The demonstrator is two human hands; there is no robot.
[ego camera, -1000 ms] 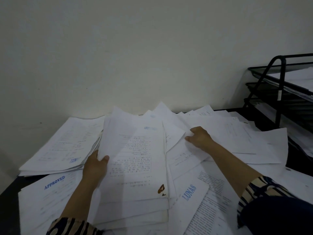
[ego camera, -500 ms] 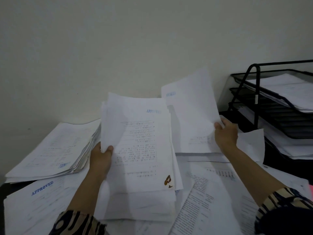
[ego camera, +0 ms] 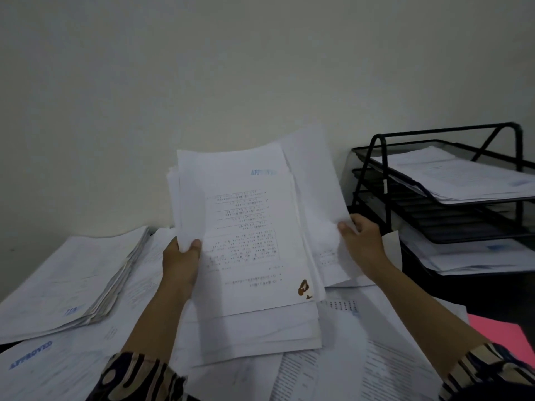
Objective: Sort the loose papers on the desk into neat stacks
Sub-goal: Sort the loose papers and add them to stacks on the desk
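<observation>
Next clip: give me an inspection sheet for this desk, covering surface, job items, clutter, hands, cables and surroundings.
Surface: dark desk, mostly buried under loose white sheets.
Job's things: bundle of white printed papers with a blue APPROVED stamp and a brown stain, held tilted up; single white sheet behind its right side; thick squared stack of white papers at left.
Clutter: pink sheet at right edge.
Grippers: left hand grips the bundle's left edge; right hand pinches the single sheet.
Cables: nothing seen.
Surroundings: black wire-mesh tiered letter tray holding papers at right; plain pale wall behind.
</observation>
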